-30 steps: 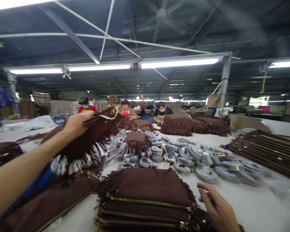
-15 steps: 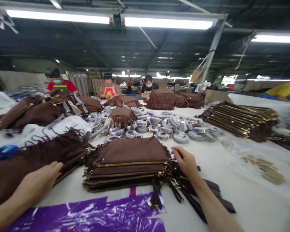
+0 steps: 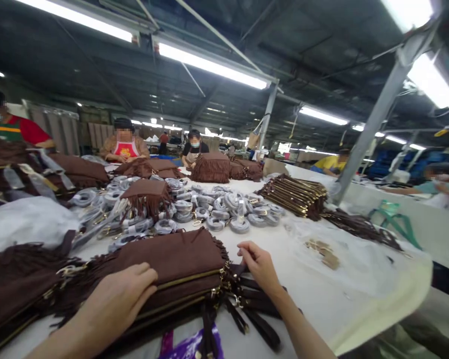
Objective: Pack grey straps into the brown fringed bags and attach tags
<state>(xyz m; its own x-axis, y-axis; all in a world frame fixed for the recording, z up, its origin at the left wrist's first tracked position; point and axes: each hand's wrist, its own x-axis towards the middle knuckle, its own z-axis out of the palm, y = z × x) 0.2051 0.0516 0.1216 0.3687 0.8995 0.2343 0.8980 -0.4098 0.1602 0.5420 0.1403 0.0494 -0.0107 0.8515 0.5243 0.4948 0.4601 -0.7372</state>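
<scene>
A stack of dark brown fringed pouches (image 3: 172,257) with gold zippers lies on the white table in front of me. My left hand (image 3: 121,294) rests over the stack's near left part, its fingers lightly bent and close together, gripping nothing. Just off the stack's right end is my right hand (image 3: 260,267), thumb and fingers drawn together in a pinch. Whether anything small is between those fingertips I cannot make out. Dark wrist straps (image 3: 262,326) with metal clasps trail from the pouches below my right hand. Another fringed brown pouch pile (image 3: 11,289) lies to the left.
Many wrapped grey strap coils (image 3: 224,204) spread behind the stack, a small fringed bag (image 3: 147,194) among them. Zippered pouches (image 3: 294,194) are piled at right, near clear plastic with tan tags (image 3: 324,253). Purple plastic (image 3: 190,346) lies in front. Co-workers sit across the table.
My view has turned to the right. My left hand has moved from the left pile onto the middle stack. My right hand keeps its pinched shape by the stack's right end.
</scene>
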